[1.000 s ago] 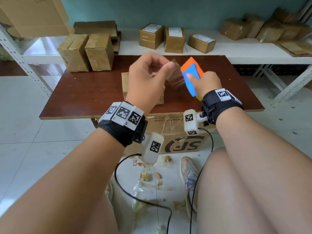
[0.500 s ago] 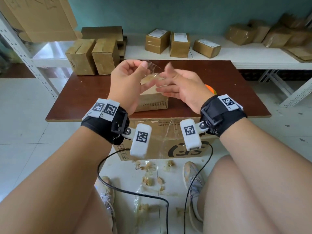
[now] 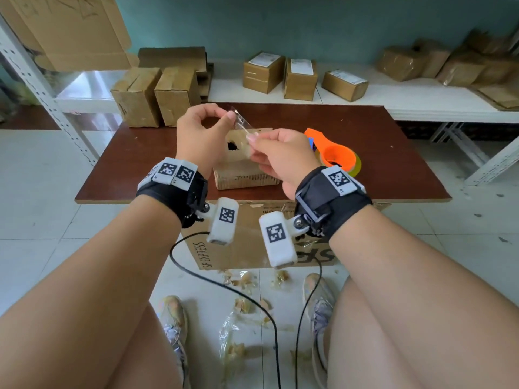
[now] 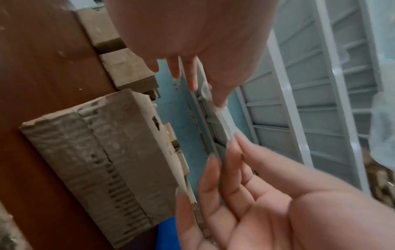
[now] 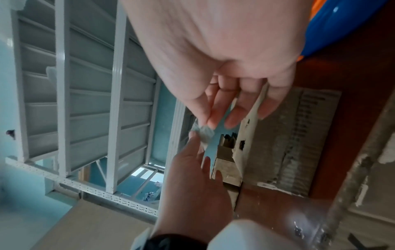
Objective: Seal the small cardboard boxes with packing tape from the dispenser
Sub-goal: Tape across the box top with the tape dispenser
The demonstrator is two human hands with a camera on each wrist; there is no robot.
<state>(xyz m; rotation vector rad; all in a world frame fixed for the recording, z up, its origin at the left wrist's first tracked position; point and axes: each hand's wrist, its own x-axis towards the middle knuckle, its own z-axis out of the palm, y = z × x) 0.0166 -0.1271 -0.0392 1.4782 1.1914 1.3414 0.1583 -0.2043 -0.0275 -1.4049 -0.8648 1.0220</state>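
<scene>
Both hands raised over desk [image 3: 134, 153], left hand [image 3: 200, 136] and right hand [image 3: 280, 153] each pinching end of clear tape strip [image 3: 242, 122] above small cardboard box [image 3: 244, 169]; tape dispenser [image 3: 334, 153] set aside. Next: lower strip onto flap seam, press flat

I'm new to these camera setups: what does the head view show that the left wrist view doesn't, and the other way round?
Only the head view shows the orange tape dispenser lying on the table, both wristbands and the shelf boxes. Only the left wrist view shows the right hand's palm side and the box's ribbed side up close. Both show the left hand and right hand pinching a strip of clear tape above the small cardboard box.
</scene>
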